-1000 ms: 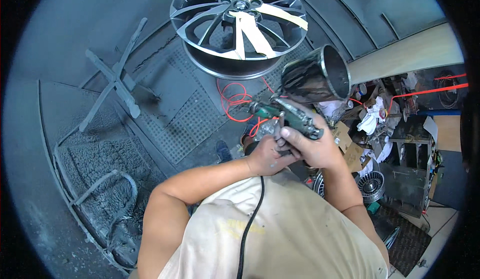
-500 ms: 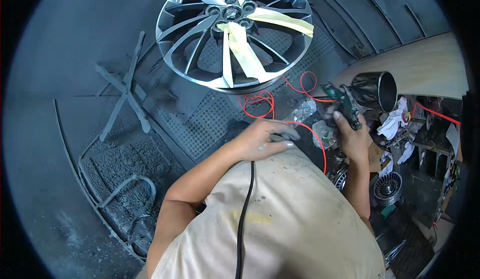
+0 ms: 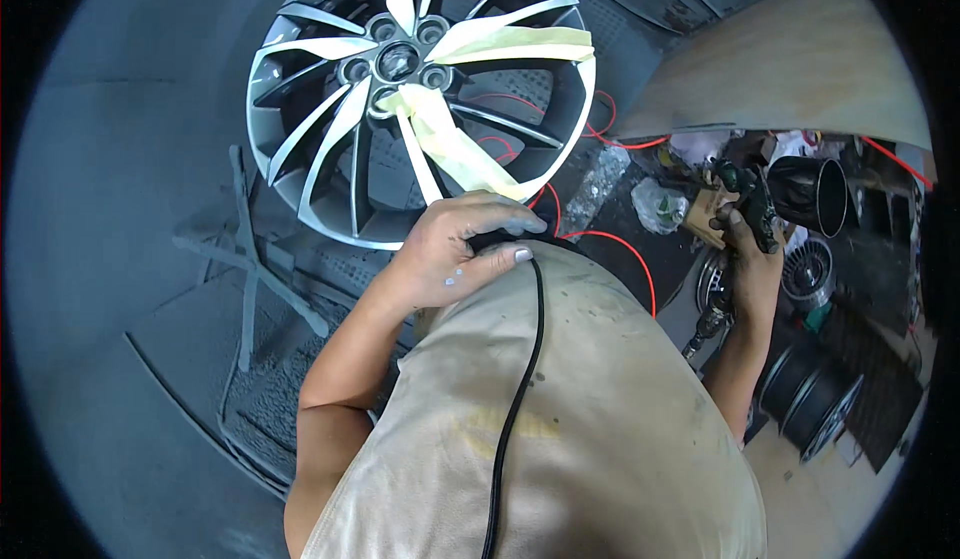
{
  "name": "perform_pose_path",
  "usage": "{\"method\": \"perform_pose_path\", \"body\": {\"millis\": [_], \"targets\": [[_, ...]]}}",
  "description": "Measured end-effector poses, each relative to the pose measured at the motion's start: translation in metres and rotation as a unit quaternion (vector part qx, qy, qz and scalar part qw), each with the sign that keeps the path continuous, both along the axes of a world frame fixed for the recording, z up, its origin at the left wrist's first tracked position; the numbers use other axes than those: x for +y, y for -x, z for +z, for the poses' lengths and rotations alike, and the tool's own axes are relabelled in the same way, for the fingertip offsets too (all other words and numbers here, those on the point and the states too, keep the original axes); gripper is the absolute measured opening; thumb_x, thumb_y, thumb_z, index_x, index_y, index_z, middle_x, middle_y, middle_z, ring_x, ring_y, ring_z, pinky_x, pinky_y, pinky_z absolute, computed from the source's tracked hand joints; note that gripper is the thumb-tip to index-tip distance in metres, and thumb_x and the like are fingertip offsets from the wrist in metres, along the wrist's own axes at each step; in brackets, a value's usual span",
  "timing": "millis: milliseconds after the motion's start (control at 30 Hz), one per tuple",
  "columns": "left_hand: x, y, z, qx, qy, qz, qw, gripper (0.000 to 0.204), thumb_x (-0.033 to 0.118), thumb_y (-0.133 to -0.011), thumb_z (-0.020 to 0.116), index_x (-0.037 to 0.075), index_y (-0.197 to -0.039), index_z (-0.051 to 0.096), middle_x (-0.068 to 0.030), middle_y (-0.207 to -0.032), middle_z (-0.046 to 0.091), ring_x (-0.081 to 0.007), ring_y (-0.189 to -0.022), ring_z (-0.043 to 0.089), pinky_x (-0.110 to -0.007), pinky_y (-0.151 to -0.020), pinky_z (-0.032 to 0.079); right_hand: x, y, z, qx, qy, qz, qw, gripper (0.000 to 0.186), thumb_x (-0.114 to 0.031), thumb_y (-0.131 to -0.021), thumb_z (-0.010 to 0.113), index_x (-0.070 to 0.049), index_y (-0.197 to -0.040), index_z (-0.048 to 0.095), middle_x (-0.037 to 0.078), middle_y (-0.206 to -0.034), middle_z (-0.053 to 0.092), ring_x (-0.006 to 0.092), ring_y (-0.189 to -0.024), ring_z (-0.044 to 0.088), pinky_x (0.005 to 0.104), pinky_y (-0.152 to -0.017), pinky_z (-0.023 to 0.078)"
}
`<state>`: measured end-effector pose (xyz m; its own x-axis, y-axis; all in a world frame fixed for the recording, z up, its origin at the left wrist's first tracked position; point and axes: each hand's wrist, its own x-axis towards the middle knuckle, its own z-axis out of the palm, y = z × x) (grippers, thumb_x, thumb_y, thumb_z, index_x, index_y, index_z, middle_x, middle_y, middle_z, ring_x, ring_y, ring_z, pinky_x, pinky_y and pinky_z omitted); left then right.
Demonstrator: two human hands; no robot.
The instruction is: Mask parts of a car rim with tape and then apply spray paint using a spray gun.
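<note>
At left, a grey cross-shaped stand (image 3: 247, 259) stands below and beside a multi-spoke wheel (image 3: 398, 61). The wheel lies face toward the camera, ahead of the person. 2 pale yellow tape strips run outward from its hub: the upper strip (image 3: 525, 47) nearly sideways to the right, the lower strip (image 3: 455, 149) slanting down toward the left hand (image 3: 462, 251). That hand is the nearer to the wheel, overlapping its lower edge in view; contact cannot be confirmed. Its fingers are loosely bent, thumb apart, with nothing seen between them. Further right, a red hose (image 3: 640, 271) curves past a clear plastic bag (image 3: 660, 206). At far right, the right hand (image 3: 755, 269) grips a spray gun (image 3: 752, 204), body slanting upper left to lower right, black cup (image 3: 805, 194) on its right. From these fingers, the wheel lies left and ahead, well apart.
</note>
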<state>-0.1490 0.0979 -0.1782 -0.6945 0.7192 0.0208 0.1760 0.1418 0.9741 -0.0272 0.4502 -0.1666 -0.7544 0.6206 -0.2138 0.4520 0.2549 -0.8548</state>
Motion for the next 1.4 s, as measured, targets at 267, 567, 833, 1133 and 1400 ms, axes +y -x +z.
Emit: {"method": "perform_pose_path", "body": {"millis": [267, 567, 833, 1133, 1400], "targets": [[-0.008, 0.034, -0.016, -0.037, -0.029, -0.125, 0.991, 0.026, 0.008, -0.081, 0.073, 0.001, -0.106, 0.071, -0.0108, -0.102, 0.072, -0.0253, -0.085, 0.066, -0.034, -0.078, 0.051, -0.077, 0.002, 0.06, -0.031, 0.068, -0.126, 0.989, 0.018, -0.007, -0.092, 0.065, 0.001, -0.108, 0.066, 0.004, -0.079, 0.065, 0.0088, -0.055, 0.049, 0.022, -0.049, 0.04], [-0.005, 0.056, -0.007, 0.012, -0.04, -0.259, 0.965, 0.026, 0.008, -0.081, 0.071, 0.002, -0.106, 0.07, -0.0103, -0.102, 0.071, -0.0283, -0.089, 0.066, -0.037, -0.083, 0.051, -0.149, 0.024, 0.082, 0.003, 0.14, -0.092, 0.986, 0.031, -0.004, -0.089, 0.067, 0.003, -0.119, 0.062, 0.009, -0.089, 0.068, 0.0124, -0.059, 0.054, 0.021, -0.051, 0.043], [-0.024, 0.075, -0.03, 0.029, -0.006, -0.248, 0.968, 0.026, 0.009, -0.081, 0.07, 0.001, -0.106, 0.07, -0.0108, -0.103, 0.07, -0.0303, -0.093, 0.065, -0.038, -0.085, 0.051, -0.179, 0.044, 0.095, -0.065, 0.257, 0.005, 0.964, 0.044, 0.001, -0.088, 0.065, 0.005, -0.131, 0.057, 0.01, -0.103, 0.068, 0.0125, -0.073, 0.057, 0.0223, -0.065, 0.045], [-0.024, 0.08, -0.038, 0.033, -0.014, -0.272, 0.961, 0.026, 0.01, -0.082, 0.07, 0.001, -0.107, 0.07, -0.0125, -0.104, 0.069, -0.0314, -0.094, 0.065, -0.039, -0.086, 0.051, -0.197, 0.08, 0.083, -0.037, 0.206, 0.081, 0.974, 0.046, 0.0, -0.085, 0.068, 0.006, -0.13, 0.058, 0.008, -0.086, 0.065, 0.0125, -0.063, 0.052, 0.0201, -0.056, 0.039], [-0.027, 0.081, -0.04, 0.047, 0.017, -0.281, 0.958, 0.026, 0.013, -0.084, 0.069, 0.002, -0.108, 0.07, -0.0125, -0.103, 0.068, -0.0317, -0.093, 0.064, -0.039, -0.085, 0.05, -0.192, 0.088, 0.083, -0.076, 0.245, 0.084, 0.963, 0.044, 0.001, -0.087, 0.068, 0.004, -0.13, 0.059, 0.011, -0.114, 0.068, 0.0161, -0.096, 0.059, 0.0265, -0.087, 0.046]]}}
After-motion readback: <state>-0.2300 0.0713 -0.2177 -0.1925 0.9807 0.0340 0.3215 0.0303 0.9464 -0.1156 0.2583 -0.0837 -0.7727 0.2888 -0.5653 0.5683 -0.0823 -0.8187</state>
